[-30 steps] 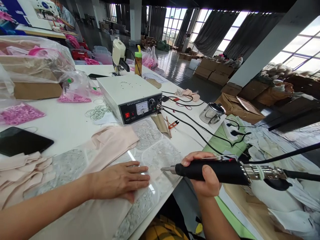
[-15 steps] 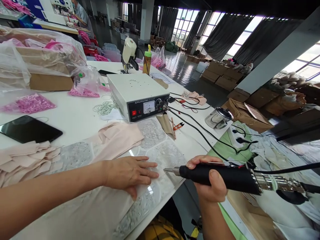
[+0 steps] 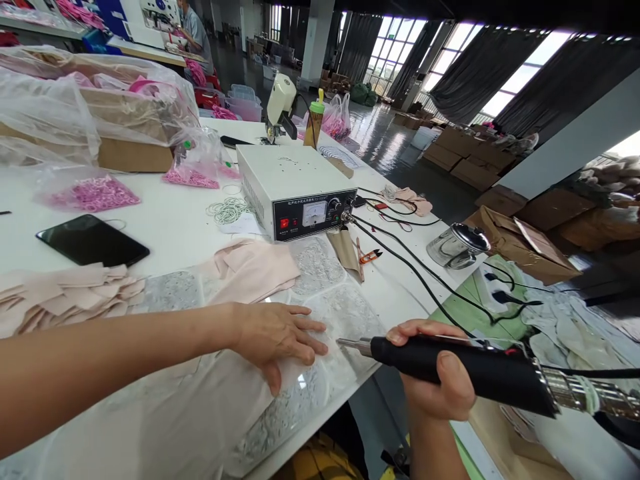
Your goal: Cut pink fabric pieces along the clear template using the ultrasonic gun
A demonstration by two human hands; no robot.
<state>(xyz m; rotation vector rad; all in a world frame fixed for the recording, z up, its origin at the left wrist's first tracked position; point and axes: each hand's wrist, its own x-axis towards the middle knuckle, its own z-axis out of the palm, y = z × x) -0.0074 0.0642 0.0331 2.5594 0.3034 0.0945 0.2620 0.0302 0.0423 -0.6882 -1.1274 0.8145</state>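
My left hand (image 3: 280, 335) lies flat with fingers spread on pale pink fabric (image 3: 190, 413), over a clear patterned mat (image 3: 345, 307). In my right hand (image 3: 440, 387) is a black handheld ultrasonic welder (image 3: 465, 367), wrapped by my fingers. Its metal tip points left, a short way from my left fingertips and above the mat. A folded piece of the same fabric (image 3: 260, 267) sits beyond my left hand, and a stack of cut fabric pieces (image 3: 75, 293) lies at the left.
A white control box (image 3: 300, 180) with black cables stands behind the mat. Orange thread snips (image 3: 370, 256) and a glass mug (image 3: 457, 245) are to its right. Leftward are a phone (image 3: 93, 240), pink-filled bags (image 3: 90, 190) and a carton (image 3: 135, 157). A person (image 3: 195, 37) sits far back.
The view has turned slightly left, so the scene sits further right. My left hand stays flat on the fabric, and the welder remains in my right hand with its tip near my left fingers.
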